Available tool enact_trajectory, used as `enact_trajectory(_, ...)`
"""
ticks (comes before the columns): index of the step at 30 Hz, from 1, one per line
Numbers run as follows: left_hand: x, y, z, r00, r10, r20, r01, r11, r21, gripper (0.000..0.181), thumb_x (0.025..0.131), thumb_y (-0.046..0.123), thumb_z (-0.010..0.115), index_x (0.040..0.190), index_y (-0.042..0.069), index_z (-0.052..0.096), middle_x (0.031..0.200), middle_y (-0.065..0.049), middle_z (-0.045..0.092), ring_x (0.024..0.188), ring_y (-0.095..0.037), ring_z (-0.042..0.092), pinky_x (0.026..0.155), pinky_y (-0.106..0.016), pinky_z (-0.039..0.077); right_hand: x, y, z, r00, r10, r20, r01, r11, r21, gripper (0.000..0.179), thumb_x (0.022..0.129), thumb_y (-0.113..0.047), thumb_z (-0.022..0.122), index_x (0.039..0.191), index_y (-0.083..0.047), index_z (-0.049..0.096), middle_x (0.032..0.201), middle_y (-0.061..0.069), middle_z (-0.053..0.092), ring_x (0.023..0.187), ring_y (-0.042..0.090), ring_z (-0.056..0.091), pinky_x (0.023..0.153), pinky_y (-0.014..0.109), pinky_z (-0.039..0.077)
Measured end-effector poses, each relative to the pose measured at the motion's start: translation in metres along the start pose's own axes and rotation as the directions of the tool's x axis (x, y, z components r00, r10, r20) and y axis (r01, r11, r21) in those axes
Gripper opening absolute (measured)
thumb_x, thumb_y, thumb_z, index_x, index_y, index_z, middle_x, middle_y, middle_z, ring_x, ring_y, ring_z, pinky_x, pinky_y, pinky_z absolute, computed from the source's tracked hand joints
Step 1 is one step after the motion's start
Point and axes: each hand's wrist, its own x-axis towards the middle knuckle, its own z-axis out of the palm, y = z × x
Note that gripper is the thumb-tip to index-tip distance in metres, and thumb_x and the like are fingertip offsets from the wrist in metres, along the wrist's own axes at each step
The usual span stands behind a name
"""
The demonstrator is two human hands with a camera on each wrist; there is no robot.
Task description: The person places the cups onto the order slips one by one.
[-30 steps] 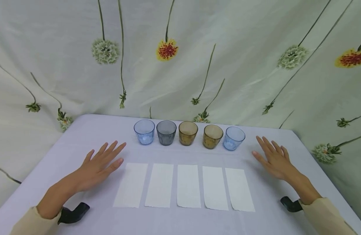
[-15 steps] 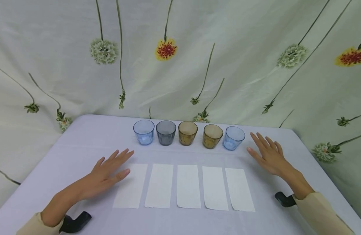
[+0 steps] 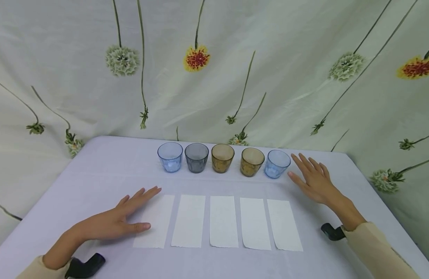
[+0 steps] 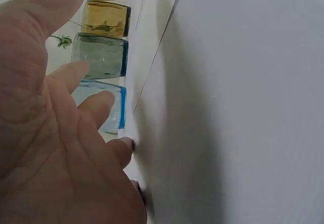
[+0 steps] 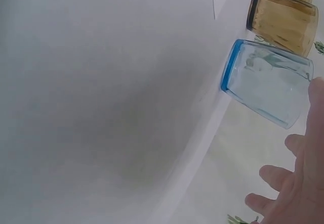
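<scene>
Along the back of the table stands a row of glasses: a blue glass (image 3: pixel 170 158) at the left, a grey glass (image 3: pixel 197 159), two amber glasses (image 3: pixel 222 159), and another blue glass (image 3: pixel 277 164) at the right end. My right hand (image 3: pixel 313 181), fingers spread, hovers just right of that last glass; in the right wrist view the blue glass (image 5: pixel 268 82) lies close by the thumb. Over the leftmost paper strip (image 3: pixel 156 224) reaches my left hand (image 3: pixel 118 219), its fingers extended and thumb apart, holding nothing. Whether its fingertips touch the table is unclear.
Several white paper strips (image 3: pixel 223 223) lie side by side in front of the glasses on the white-covered table (image 3: pixel 242 265). A flower-printed cloth (image 3: pixel 270 69) hangs behind the table. Black wrist mounts (image 3: pixel 85 266) sit below both wrists.
My left hand has come down and toward the front, over the leftmost strip, with its thumb spreading wider. The right hand has shifted left, nearer the right-end blue glass. The glasses stay put.
</scene>
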Motion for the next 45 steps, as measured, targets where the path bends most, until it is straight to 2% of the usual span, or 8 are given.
enact_trajectory(2,-0.001,-0.003,0.000,1.000,0.008,0.013,-0.008,1.000,-0.004,0.085,0.091,0.042,0.070,0.160,0.035,0.020,0.168,-0.003,0.016,0.155,-0.040,-0.003,0.123,-0.037,-0.012,0.003,-0.001,0.000,1.000,-0.014,-0.017,0.014,1.000,-0.004,0.073,0.104,-0.055,0.038,0.161,-0.014,0.019,0.164,0.026,0.018,0.146,0.055,0.015,0.113,0.073,0.005)
enact_trajectory(6,-0.003,-0.005,0.001,0.999,0.019,0.046,-0.019,1.000,0.003,0.091,0.088,0.045,0.073,0.160,0.033,0.019,0.169,-0.006,0.015,0.155,-0.012,-0.011,0.106,-0.003,-0.016,0.007,-0.004,0.000,0.999,-0.036,-0.026,0.036,0.999,0.001,0.071,0.105,-0.051,0.040,0.161,-0.013,0.020,0.164,0.025,0.018,0.147,0.054,0.015,0.114,0.072,0.007)
enact_trajectory(10,-0.004,-0.005,0.001,0.997,0.004,0.079,-0.003,1.000,-0.012,0.094,0.086,0.046,0.074,0.161,0.032,0.018,0.169,-0.011,0.013,0.153,-0.005,-0.016,0.104,-0.001,-0.017,0.012,-0.007,0.001,0.998,-0.056,-0.025,0.056,0.998,0.019,0.070,0.105,-0.049,0.042,0.161,-0.014,0.020,0.165,0.025,0.017,0.147,0.054,0.015,0.115,0.072,0.006)
enact_trajectory(16,-0.002,-0.005,0.000,0.994,-0.004,0.111,0.008,1.000,-0.030,0.095,0.087,0.043,0.074,0.161,0.028,0.017,0.169,-0.012,0.010,0.155,-0.031,-0.017,0.104,-0.003,-0.020,0.018,-0.010,0.003,0.996,-0.083,-0.042,0.085,0.996,0.036,0.069,0.105,-0.050,0.042,0.161,-0.015,0.020,0.165,0.024,0.018,0.148,0.052,0.016,0.115,0.071,0.004)
enact_trajectory(22,-0.001,-0.007,-0.002,0.992,0.006,0.129,0.000,0.999,-0.044,0.094,0.087,0.040,0.074,0.162,0.027,0.017,0.169,-0.013,0.008,0.151,-0.045,-0.017,0.104,-0.005,-0.024,0.026,-0.011,0.007,0.989,-0.125,-0.082,0.130,0.990,0.055,0.067,0.105,-0.046,0.045,0.161,-0.015,0.022,0.165,0.022,0.021,0.148,0.050,0.018,0.115,0.071,0.006)
enact_trajectory(29,-0.002,-0.007,-0.002,0.992,0.001,0.128,0.005,0.999,-0.045,0.097,0.085,0.042,0.075,0.162,0.028,0.016,0.169,-0.010,0.008,0.154,-0.036,-0.018,0.104,-0.004,-0.021,0.032,-0.014,0.007,0.983,-0.167,-0.073,0.174,0.979,0.102,0.067,0.105,-0.043,0.048,0.160,-0.016,0.023,0.165,0.021,0.021,0.148,0.050,0.017,0.115,0.070,0.007)
enact_trajectory(38,-0.005,-0.005,-0.004,0.990,-0.046,0.133,0.051,0.998,-0.040,0.099,0.083,0.045,0.076,0.161,0.030,0.017,0.170,-0.010,0.007,0.152,-0.045,-0.018,0.105,-0.007,-0.024,0.042,-0.014,0.010,0.973,-0.219,-0.072,0.228,0.962,0.151,0.067,0.104,-0.039,0.051,0.160,-0.016,0.023,0.165,0.021,0.020,0.147,0.052,0.019,0.113,0.074,0.013)
enact_trajectory(45,-0.004,-0.007,-0.003,0.990,-0.048,0.134,0.053,0.998,-0.033,0.100,0.083,0.045,0.076,0.161,0.030,0.016,0.170,-0.007,0.008,0.152,-0.042,-0.017,0.102,-0.002,-0.020,0.045,-0.013,0.012,0.981,-0.188,-0.035,0.192,0.961,0.199,0.069,0.103,-0.041,0.053,0.161,-0.018,0.021,0.165,0.019,0.019,0.149,0.047,0.018,0.109,0.074,0.025)
